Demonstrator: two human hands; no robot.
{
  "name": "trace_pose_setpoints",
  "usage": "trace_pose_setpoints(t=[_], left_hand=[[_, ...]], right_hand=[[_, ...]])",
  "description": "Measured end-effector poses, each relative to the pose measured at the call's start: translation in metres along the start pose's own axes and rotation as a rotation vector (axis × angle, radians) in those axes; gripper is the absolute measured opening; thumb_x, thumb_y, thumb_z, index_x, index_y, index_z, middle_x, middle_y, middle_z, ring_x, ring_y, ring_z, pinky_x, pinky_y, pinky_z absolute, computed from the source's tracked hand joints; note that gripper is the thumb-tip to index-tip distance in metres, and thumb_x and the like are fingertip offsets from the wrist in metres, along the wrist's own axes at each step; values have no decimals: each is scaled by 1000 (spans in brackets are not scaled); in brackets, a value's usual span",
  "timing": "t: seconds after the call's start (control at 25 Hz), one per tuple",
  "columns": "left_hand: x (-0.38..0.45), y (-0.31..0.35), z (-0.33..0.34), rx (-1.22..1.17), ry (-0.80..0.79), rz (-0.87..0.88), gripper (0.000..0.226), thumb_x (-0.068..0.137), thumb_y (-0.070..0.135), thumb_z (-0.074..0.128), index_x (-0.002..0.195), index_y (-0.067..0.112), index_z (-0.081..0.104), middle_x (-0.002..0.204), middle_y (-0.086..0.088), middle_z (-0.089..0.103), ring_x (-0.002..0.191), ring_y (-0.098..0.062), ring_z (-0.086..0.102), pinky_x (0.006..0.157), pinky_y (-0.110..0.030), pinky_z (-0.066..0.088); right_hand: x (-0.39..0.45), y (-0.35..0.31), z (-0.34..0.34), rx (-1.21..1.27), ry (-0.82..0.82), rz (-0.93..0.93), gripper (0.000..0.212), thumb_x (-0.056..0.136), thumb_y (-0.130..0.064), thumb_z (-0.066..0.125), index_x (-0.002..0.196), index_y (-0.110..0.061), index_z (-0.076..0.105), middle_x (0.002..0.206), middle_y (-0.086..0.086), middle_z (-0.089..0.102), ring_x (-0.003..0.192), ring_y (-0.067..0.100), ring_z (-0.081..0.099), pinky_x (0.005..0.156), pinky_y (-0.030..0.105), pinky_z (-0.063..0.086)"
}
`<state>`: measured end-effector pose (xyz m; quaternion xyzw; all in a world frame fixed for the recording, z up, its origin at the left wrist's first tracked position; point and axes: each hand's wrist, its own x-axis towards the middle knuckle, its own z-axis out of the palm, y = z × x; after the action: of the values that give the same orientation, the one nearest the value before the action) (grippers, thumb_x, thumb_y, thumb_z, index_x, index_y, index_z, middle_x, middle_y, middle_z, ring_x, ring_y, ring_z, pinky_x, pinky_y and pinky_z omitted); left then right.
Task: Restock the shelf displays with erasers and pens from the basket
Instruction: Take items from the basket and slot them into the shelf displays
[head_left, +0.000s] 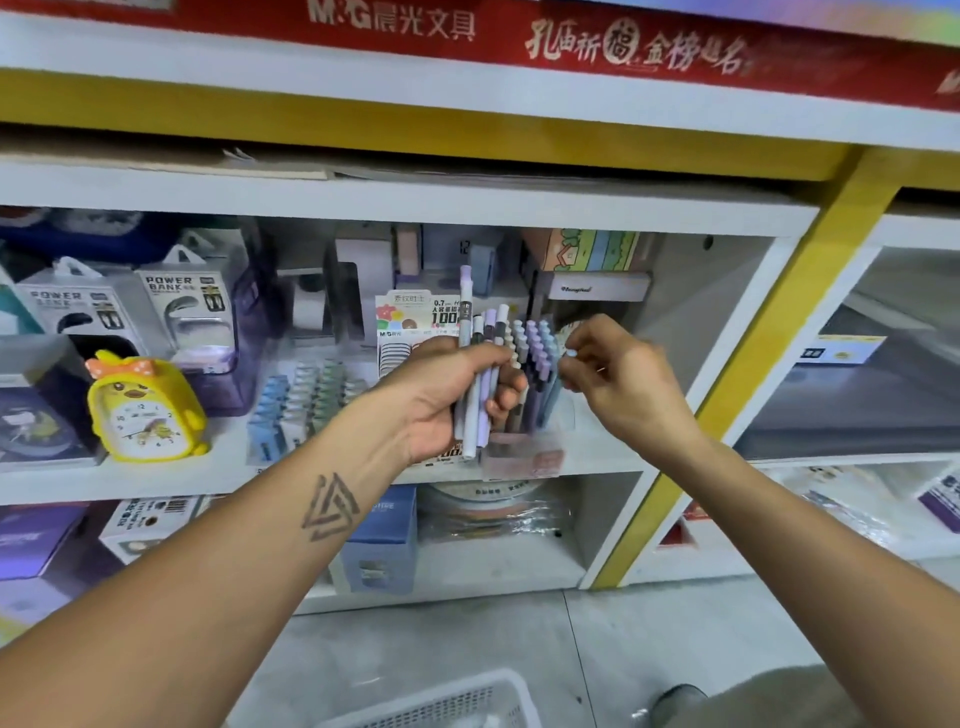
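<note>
My left hand grips a bundle of several pastel pens, held upright in front of the middle shelf. My right hand is just to the right of it, fingers curled and pinching the top of one pale blue pen that stands at the right edge of the pen display. That display is a clear stand on the shelf, packed with rows of blue, purple and grey pens. A white plastic basket sits on the floor at the bottom of the view.
Left of the pens are rows of small pastel items, a yellow chick alarm clock and power bank boxes. A yellow post borders the bay on the right. Boxes fill the lower shelf.
</note>
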<state>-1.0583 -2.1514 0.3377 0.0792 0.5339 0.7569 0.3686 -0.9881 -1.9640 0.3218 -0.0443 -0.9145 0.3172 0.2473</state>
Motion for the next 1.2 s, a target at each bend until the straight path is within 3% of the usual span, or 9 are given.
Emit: trace_pose_setpoints(t=[0.24, 0.44, 0.56, 0.64, 0.76, 0.84, 1.0, 1.12, 1.2], left_hand=[[2, -1, 4, 8, 19, 11, 12, 94, 5, 58, 104, -3, 59, 68, -18, 62, 49, -20, 53, 40, -18, 40], [-2, -3, -2, 19, -21, 0, 22, 92, 6, 62, 111, -5, 62, 79, -21, 67, 58, -24, 61, 44, -23, 47], [-2, -5, -5, 23, -36, 3, 16, 90, 6, 66, 103, -2, 68, 82, -20, 70, 62, -25, 63, 49, -26, 51], [-2, -5, -6, 39, -42, 7, 9, 89, 7, 67, 94, 0, 70, 79, -19, 69, 61, -25, 63, 49, -26, 51], [-2, -4, -5, 51, -60, 6, 10, 90, 8, 66, 85, 3, 73, 76, -19, 68, 61, -25, 62, 48, -25, 49], [-3, -4, -5, 62, -71, -1, 12, 92, 9, 65, 89, 1, 73, 77, -19, 67, 62, -25, 62, 48, -25, 49], [-7, 0, -10, 76, -72, -18, 19, 94, 11, 62, 99, -5, 71, 84, -21, 71, 68, -27, 68, 55, -29, 55], [-9, 4, -19, 16, -28, -26, 24, 93, 4, 60, 112, -9, 65, 102, -27, 71, 93, -36, 71, 77, -45, 60], [-9, 7, -25, -5, 23, -21, 25, 92, -1, 58, 115, -12, 60, 100, -29, 71, 90, -37, 72, 79, -48, 60]], right_hand=[[-6, -7, 2, -58, -74, -83, 18, 92, -10, 68, 88, -20, 53, 76, -3, 69, 70, 2, 66, 67, 35, 54], [-1, 3, 7, -173, -30, -57, 2, 92, -13, 68, 92, -13, 70, 83, 5, 72, 79, 25, 67, 69, 32, 50], [6, 6, 5, -388, -63, -34, 21, 96, -17, 63, 112, -14, 75, 98, 4, 68, 86, 23, 60, 74, 26, 41], [10, 0, 6, -248, -43, 38, 22, 97, -22, 62, 115, -16, 74, 101, -1, 67, 81, 14, 57, 74, 23, 39], [15, -19, 6, 445, -18, 261, 15, 96, -24, 65, 107, -17, 72, 87, 1, 75, 68, 14, 61, 60, 27, 45], [18, -28, 7, 693, -46, 321, 19, 93, -20, 69, 108, -8, 70, 79, 9, 72, 64, 19, 60, 53, 27, 44], [22, -33, 10, 780, -37, 343, 18, 89, -3, 71, 104, 6, 68, 70, 13, 66, 59, 19, 59, 57, 24, 48], [27, -31, 2, 791, 60, 332, 13, 89, 3, 68, 101, 6, 69, 69, 12, 70, 56, 17, 61, 56, 22, 52], [30, -26, -7, 693, 113, 266, 9, 89, 3, 68, 98, 2, 70, 69, 14, 70, 55, 18, 62, 57, 23, 54]])
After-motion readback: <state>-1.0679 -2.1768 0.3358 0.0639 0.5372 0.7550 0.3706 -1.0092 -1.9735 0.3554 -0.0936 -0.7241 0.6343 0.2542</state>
